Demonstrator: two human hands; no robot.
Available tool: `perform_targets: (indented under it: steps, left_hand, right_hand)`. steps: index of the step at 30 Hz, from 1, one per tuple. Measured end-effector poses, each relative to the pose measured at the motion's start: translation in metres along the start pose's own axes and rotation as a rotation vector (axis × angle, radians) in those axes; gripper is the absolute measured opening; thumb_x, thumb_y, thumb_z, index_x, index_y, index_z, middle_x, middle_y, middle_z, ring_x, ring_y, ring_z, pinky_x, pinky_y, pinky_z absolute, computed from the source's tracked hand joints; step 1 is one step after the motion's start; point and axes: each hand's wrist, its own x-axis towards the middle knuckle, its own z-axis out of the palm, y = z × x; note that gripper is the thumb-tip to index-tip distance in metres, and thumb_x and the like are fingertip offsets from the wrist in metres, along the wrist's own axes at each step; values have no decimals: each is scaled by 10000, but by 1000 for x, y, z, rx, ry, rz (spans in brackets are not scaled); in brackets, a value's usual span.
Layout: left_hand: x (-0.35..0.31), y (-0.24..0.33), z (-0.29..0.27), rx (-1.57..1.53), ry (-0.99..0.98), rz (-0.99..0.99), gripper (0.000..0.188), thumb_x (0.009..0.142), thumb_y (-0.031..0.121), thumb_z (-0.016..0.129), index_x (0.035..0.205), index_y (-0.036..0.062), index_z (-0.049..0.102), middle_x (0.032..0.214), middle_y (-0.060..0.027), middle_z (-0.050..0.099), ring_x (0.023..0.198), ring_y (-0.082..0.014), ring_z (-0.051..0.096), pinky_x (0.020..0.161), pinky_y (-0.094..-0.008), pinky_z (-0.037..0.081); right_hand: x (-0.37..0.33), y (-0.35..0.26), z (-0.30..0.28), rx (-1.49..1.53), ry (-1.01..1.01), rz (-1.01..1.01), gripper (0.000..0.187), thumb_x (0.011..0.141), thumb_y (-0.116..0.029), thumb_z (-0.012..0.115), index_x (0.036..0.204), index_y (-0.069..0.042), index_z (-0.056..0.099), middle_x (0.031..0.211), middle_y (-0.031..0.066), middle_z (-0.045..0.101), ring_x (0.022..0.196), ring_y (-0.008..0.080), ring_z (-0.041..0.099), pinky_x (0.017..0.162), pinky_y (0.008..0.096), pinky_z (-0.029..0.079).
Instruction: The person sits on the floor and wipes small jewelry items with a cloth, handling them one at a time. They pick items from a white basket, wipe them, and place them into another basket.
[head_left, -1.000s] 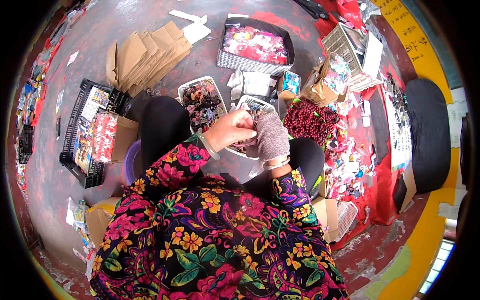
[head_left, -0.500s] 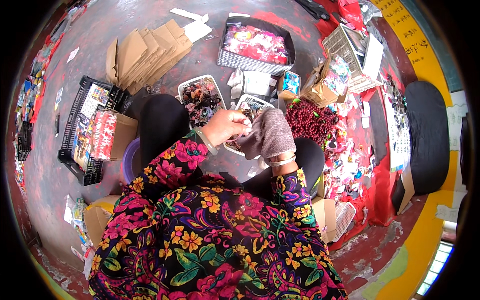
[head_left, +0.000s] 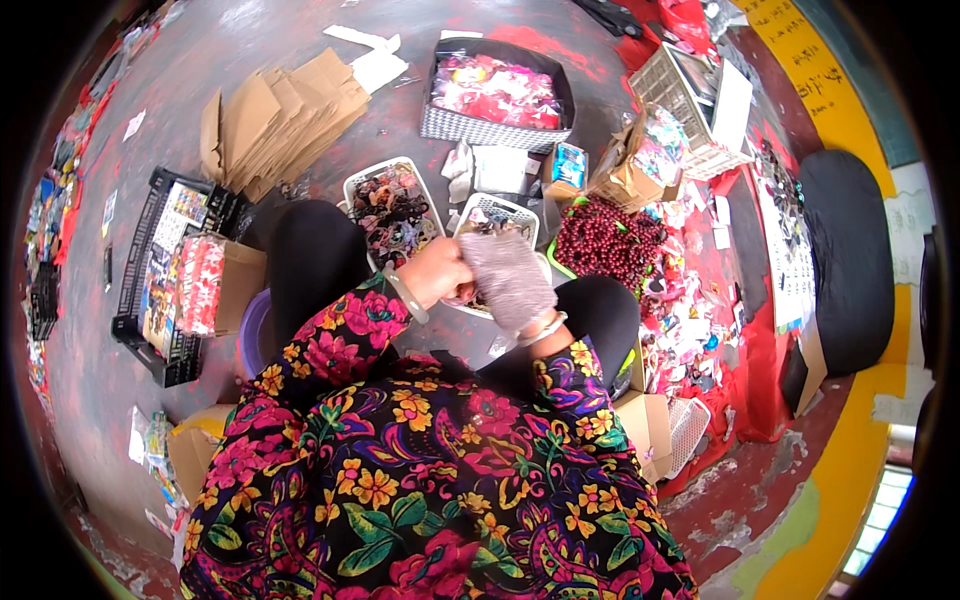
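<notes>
Two hands, one fuzzy cloth

One fuzzy grey-pink cloth (head_left: 506, 280) covers the right hand and hides its fingers, so I cannot tell how its grip is. The cloth is between two black knees, above the baskets. The one left hand (head_left: 434, 273) is right at the cloth's left edge. Its fingers are curled in and its grip looks narrow, but I cannot tell if it is pinching anything. Each wrist has one bracelet, so that makes two: one on the left (head_left: 408, 298) and one on the right.

At least two white baskets sit on the grey floor (head_left: 260, 45). The left basket (head_left: 429, 190) has a heap of small dark bands, too many to count. The other basket (head_left: 537, 224) is partly behind the cloth. To the right is one pile of dark red beads (head_left: 608, 238). Farther out is one checked box (head_left: 488, 131) of pink packets. On the left are one black crate (head_left: 133, 262) and one purple tub (head_left: 252, 332).
</notes>
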Motion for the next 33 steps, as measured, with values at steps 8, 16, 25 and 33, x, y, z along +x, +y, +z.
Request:
perform_targets:
  steps: [8, 16, 25, 33]
  left_hand:
    - [-8, 6, 13, 372, -67, 245, 81, 784, 22, 501, 777, -5, 577, 568, -5, 533, 478, -68, 470, 453, -233, 373]
    - [-18, 13, 16, 422, -116, 241, 129, 831, 89, 536, 728, 18, 566, 604, 0, 566, 524, -50, 485, 490, -221, 397]
    - [-2, -1, 7, 11, -19, 131, 149, 874, 89, 464, 957, 22, 568, 617, -5, 513, 542, -47, 444, 476, -196, 361]
    - [-20, 20, 20, 437, -67, 186, 131, 819, 55, 472, 916, -8, 534, 673, -41, 574, 633, -108, 534, 592, -274, 444]
  right_hand:
    - [-5, -12, 1, -59, -52, 329, 316, 753, -164, 519, 1066, -128, 485, 817, 118, 604, 669, 296, 606, 557, 386, 466]
    - [-11, -3, 2, 403, -102, 440, 614, 618, -100, 653, 1174, -43, 399, 921, 182, 569, 881, 344, 559, 720, 375, 453]
    - [8, -11, -11, 130, -86, 361, 346, 596, -291, 646, 818, -50, 535, 680, 151, 554, 646, 311, 555, 568, 399, 438]
    - [1, -17, -7, -87, -29, 386, 447, 463, -242, 727, 830, -62, 544, 719, 147, 578, 701, 336, 574, 621, 415, 440]
